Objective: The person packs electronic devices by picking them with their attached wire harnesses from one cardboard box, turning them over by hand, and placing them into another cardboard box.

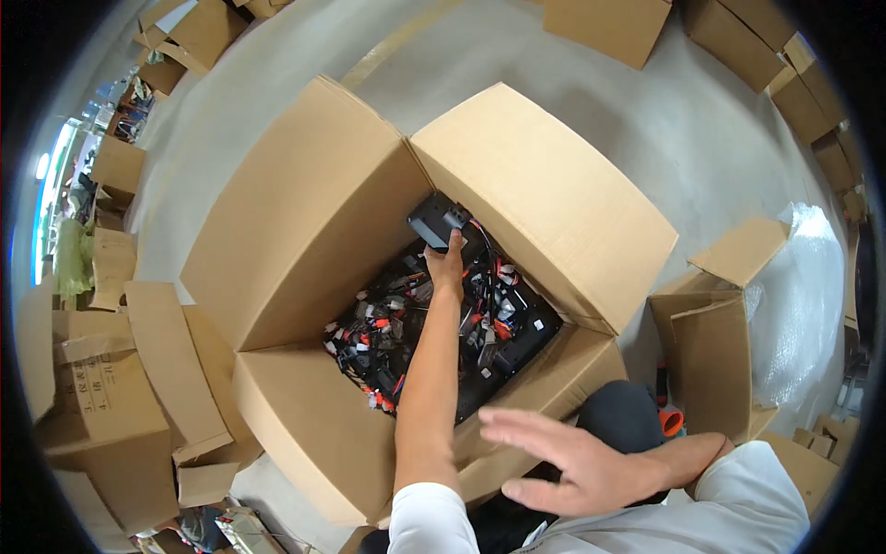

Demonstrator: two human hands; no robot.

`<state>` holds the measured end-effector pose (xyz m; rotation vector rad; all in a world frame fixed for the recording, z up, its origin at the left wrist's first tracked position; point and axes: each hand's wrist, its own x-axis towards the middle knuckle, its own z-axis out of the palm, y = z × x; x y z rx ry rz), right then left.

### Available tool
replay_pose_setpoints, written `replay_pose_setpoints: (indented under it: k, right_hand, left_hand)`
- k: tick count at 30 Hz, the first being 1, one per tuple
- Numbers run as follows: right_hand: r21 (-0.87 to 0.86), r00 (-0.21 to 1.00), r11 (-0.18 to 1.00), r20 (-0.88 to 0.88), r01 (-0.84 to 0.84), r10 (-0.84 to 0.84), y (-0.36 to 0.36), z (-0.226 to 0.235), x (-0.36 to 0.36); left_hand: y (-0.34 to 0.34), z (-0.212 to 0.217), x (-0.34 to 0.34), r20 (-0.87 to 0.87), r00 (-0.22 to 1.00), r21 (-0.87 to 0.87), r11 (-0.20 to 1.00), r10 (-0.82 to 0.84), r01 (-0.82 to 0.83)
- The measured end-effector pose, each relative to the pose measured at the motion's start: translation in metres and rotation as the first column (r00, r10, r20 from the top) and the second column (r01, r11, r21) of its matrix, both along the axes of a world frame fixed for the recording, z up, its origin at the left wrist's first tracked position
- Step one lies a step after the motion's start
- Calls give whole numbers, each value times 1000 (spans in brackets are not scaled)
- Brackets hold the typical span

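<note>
My left hand (445,266) reaches down into a large open cardboard box (544,203) and grips a black rectangular device (432,222) at the box's far corner. Coloured wires (477,231) run from beside that device. Below my left forearm lies a tangle of black cables with white and red connectors (374,323). More flat black units (526,343) rest at the right side inside the box. My right hand (577,466) hovers over the near flap with its fingers spread and nothing in them.
Folded-open cardboard boxes stand at the left (111,415). At the right is a smaller open box (711,351) beside clear bubble wrap (798,314). An orange ring-shaped object (672,422) sits near my knee (616,415). More cartons (609,28) line the far floor.
</note>
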<state>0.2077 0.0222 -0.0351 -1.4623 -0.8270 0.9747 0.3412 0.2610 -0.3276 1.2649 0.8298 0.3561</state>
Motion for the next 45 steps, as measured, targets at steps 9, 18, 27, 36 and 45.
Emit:
replay_pose_setpoints:
  k: [9, 18, 27, 36, 45]
  right_hand:
    - [62, 992, 998, -129, 9, -1, 8, 2, 18]
    - [59, 992, 991, 17, -123, 123, 13, 9, -3]
    - [100, 994, 995, -107, -7, 18, 29, 12, -50]
    - [-122, 943, 991, 332, 49, -6, -21, -31, -25]
    - [-165, 930, 950, -219, 265, -297, -101, -145, -47]
  left_hand:
    - [17, -80, 16, -111, 993, 203, 977, -44, 66]
    - [48, -2, -15, -638, 765, 388, 893, 84, 226]
    - [0, 218, -228, -131, 987, 502, 853, -89, 143]
    - [-76, 306, -546, -178, 688, 937, 335, 704, -101]
    - [-119, 239, -574, -85, 698, 790, 475, 711, -388]
